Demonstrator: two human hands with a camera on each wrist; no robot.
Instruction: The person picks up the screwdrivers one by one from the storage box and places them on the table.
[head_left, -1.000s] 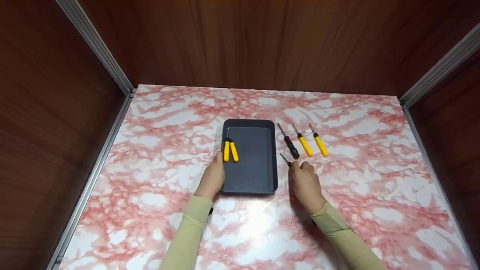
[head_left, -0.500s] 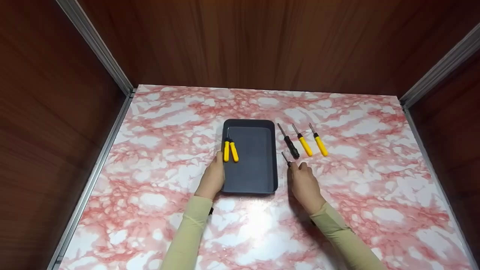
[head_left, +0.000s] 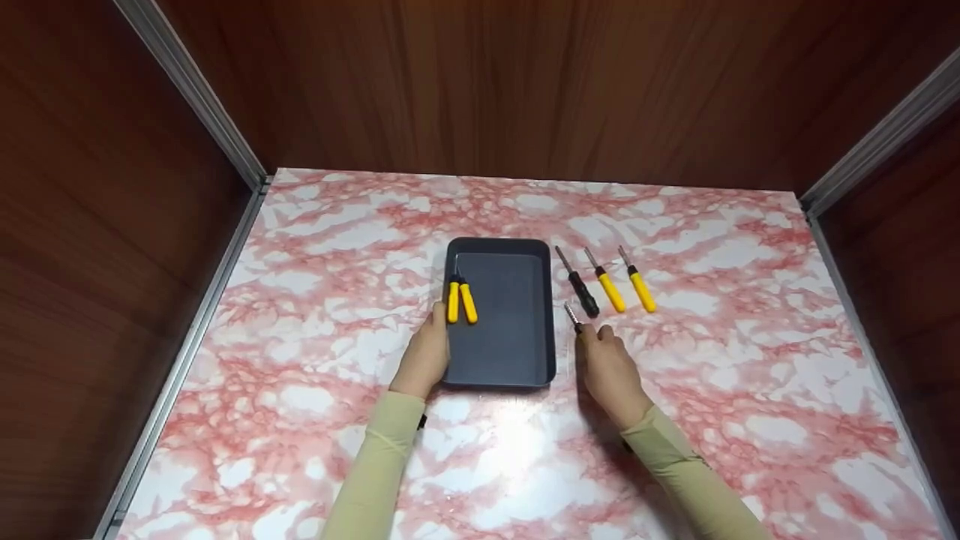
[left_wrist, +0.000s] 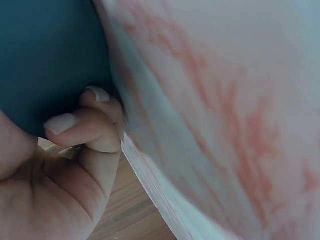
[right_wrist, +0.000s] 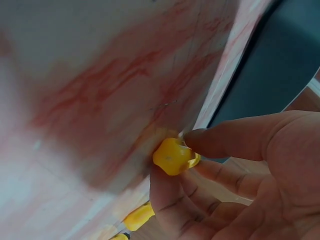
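At the left, a bare left hand [head_left: 424, 352] in a pale green sleeve grips the near wall side of a dark grey, round-cornered rectangular tray [head_left: 499, 352], its fingers curled against the outside. Inside, along the tray's left wall, lie 2 yellow-handled screwdrivers with black collars [head_left: 453, 302]. Just right of the tray, the right hand [head_left: 611, 371] pinches a yellow-handled screwdriver with a metal shaft [right_wrist: 172, 157] between curled fingers and thumb. Beyond it, on the red-and-white marbled table [head_left: 300, 330], lie 1 black-handled screwdriver [head_left: 583, 295], then 2 more with yellow handles [head_left: 610, 292].
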